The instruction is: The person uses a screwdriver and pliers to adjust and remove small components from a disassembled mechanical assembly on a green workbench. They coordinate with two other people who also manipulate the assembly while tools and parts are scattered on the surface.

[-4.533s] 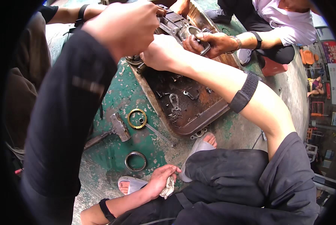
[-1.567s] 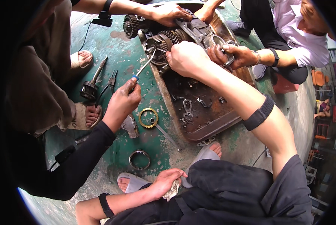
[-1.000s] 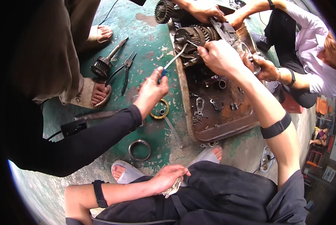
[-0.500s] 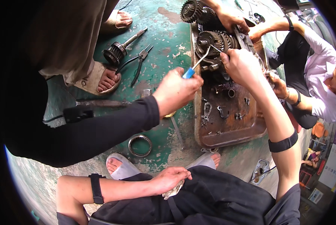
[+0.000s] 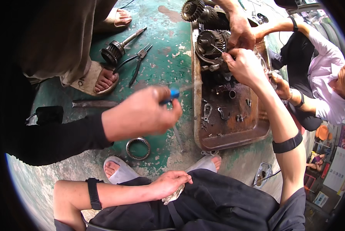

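My left hand [image 5: 168,185] rests on my lap, its fingers closed over a crumpled, dirty rag [image 5: 173,195]. With my right hand [image 5: 245,66] I grip a thin metal rod-like tool [image 5: 217,49]; its handle is hidden in my fist. The tool's tip points at the shaft end of a gear assembly [image 5: 211,40], which sits at the far end of a brown metal tray [image 5: 234,143]. A co-worker's hand [image 5: 242,32] holds the assembly from behind. From the left, another person's blurred hand [image 5: 141,111] carries a blue-handled screwdriver [image 5: 170,96].
In the tray lie small parts, among them a metal ring [image 5: 232,94] and a fork-shaped piece [image 5: 206,114]. On the green floor are a toothed ring [image 5: 138,148], pliers [image 5: 141,57] and a geared shaft [image 5: 116,50]. A co-worker in a light shirt [image 5: 328,77] sits at the right.
The hand with the blue-handled screwdriver has pulled back from the gears to the left. My right hand still holds the thin tool at the shaft. My left hand stays on my lap.
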A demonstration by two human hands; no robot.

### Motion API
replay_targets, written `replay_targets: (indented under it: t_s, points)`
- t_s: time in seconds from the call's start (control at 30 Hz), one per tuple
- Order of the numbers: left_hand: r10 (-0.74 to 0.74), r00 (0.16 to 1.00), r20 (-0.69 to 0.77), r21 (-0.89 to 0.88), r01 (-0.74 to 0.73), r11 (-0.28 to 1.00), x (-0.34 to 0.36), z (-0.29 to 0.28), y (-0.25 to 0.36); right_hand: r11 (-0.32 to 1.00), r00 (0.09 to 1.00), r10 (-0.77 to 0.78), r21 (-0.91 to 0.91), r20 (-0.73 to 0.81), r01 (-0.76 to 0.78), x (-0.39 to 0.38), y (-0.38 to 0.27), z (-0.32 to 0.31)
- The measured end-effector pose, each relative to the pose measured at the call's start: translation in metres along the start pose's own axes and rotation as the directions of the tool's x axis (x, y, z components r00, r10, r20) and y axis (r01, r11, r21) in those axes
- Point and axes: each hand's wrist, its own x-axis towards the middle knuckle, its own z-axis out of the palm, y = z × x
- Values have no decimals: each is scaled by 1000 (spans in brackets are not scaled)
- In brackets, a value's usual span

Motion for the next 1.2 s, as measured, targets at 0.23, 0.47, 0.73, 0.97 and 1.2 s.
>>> replay_targets:
  t_s: [0.23, 0.47, 0.73, 0.97, 1.2]
  points:
    - [156, 987, -39, -69, -159, 985, 12, -13, -5, 997, 998, -2, -78, 57, 7, 6, 4, -1]
    - [488, 858, -160, 121, -474, 872, 45, -31, 28, 998, 998, -54, -39, 21, 54, 5, 11, 2]
    - [562, 677, -476, 269, -496, 826, 92, -64, 44, 987, 999, 42, -152, -30, -46, 2, -4, 0]
    - [612, 767, -193, 282, -554, 783, 74, -49, 46, 993, 968, -31, -118, -250, 2, -6, -12, 8]
    - [431, 895, -116, 720, -223, 657, 51, -50, 31, 892, 720, -450, -314, -529, 326, -9, -1, 17]
